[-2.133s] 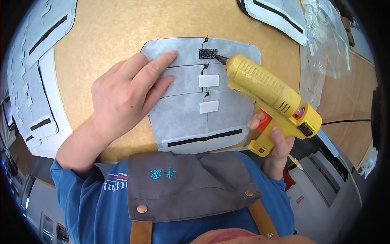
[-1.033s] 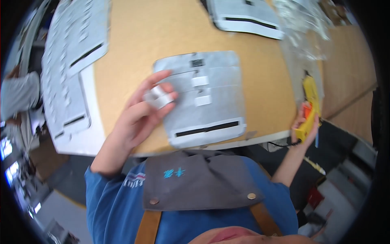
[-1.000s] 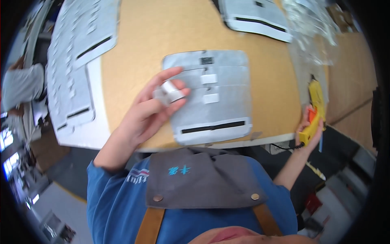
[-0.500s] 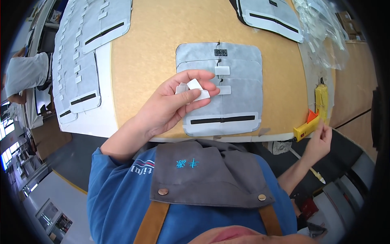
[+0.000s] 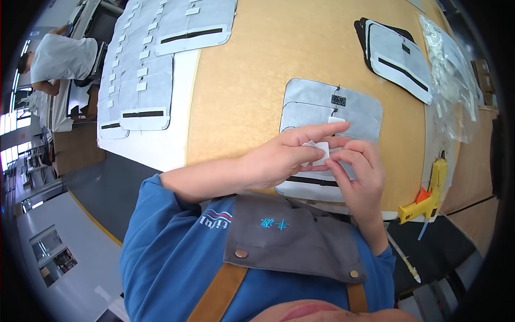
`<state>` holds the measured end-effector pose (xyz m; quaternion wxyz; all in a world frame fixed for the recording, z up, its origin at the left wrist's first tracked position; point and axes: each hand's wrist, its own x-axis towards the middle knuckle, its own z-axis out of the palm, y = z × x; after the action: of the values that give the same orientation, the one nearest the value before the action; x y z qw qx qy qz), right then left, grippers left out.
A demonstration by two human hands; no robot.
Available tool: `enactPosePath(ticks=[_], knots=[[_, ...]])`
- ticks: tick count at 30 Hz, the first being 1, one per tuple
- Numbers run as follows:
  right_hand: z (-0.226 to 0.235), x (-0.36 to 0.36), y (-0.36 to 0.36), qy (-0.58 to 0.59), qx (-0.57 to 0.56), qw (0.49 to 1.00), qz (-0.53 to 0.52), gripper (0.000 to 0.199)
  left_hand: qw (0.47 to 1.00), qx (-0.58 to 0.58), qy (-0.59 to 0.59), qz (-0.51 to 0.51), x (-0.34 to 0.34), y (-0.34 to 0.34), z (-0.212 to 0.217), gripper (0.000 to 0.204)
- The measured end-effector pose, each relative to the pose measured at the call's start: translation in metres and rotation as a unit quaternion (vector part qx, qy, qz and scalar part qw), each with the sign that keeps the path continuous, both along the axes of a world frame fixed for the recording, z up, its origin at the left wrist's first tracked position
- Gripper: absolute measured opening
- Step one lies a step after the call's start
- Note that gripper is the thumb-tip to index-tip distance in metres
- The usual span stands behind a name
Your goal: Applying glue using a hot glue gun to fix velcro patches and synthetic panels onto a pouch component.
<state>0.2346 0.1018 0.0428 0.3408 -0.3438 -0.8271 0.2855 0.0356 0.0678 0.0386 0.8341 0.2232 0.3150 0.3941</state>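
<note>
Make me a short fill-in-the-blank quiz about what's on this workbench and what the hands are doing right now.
1. Both hands, the left hand and the right hand, pinch a small ____ patch.
2. The hands work over a ____ fabric panel on the table.
3. The glue gun lying at the table's right edge is ____.
4. A stack of panels lies to the person's ____.

Missing words: white; grey; yellow; left

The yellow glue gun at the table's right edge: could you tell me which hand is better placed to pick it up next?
Probably the right hand. The glue gun lies just beside it at the table edge, while the left hand holds the small white patch over the grey fabric panel, farther away.
</note>
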Motion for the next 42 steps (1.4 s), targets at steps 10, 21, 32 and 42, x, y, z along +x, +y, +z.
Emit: enactPosePath(ticks=[10, 21, 32, 42], knots=[[0.002, 0.013, 0.010, -0.007, 0.170, 0.985, -0.022, 0.025, 0.995, -0.091, 0.007, 0.038, -0.012, 0.013, 0.004, 0.024], [-0.003, 0.011, 0.016, 0.060, -0.058, 0.995, -0.059, 0.014, 0.953, 0.117, 0.275, -0.044, -0.018, 0.034, -0.002, 0.013], [-0.004, -0.012, 0.048, 0.040, -0.247, 0.959, -0.134, 0.012, 0.786, 0.359, 0.503, 0.023, -0.032, 0.066, -0.012, 0.013], [-0.029, -0.014, 0.079, -0.044, -0.295, 0.948, -0.110, 0.013, 0.588, 0.528, 0.608, 0.075, -0.036, 0.072, -0.042, 0.028]])
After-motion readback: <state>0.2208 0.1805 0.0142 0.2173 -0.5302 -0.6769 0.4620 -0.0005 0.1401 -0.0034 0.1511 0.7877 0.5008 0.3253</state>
